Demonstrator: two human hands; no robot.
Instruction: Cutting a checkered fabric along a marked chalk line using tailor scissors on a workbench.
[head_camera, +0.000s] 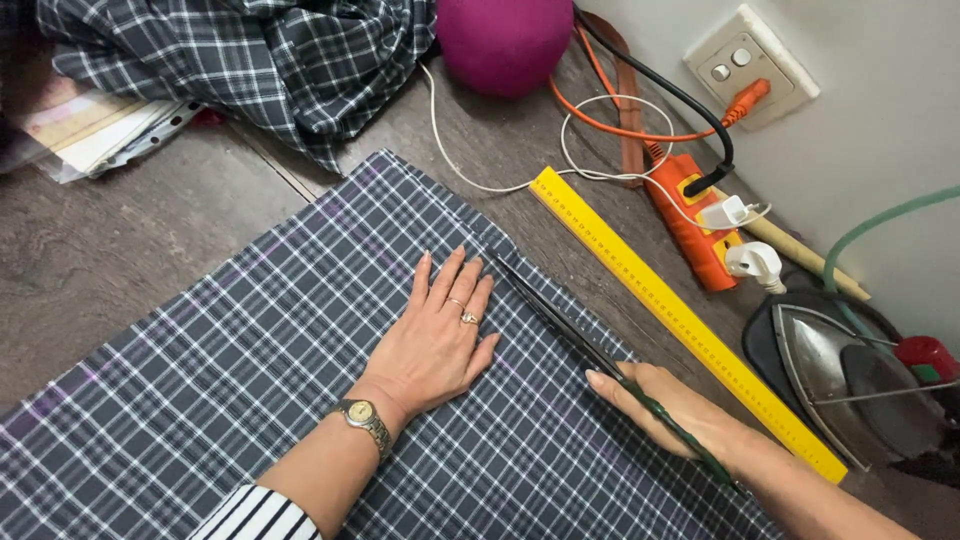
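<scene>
Grey checked cloth (300, 380) lies pinned under the flat, spread left hand (435, 345) while the right hand (665, 405), grip closed around long scissors (560, 325), cuts beside a yellow ruler (680, 315).

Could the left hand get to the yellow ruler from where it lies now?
Probably yes. The left hand lies flat on the plaid cloth, and the yellow ruler lies just beyond the scissors in the right hand, which it must cross.

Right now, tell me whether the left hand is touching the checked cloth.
Touching. The head view shows the left hand lying flat, palm down with fingers spread, directly on the checked cloth, no gap beneath it.
</scene>
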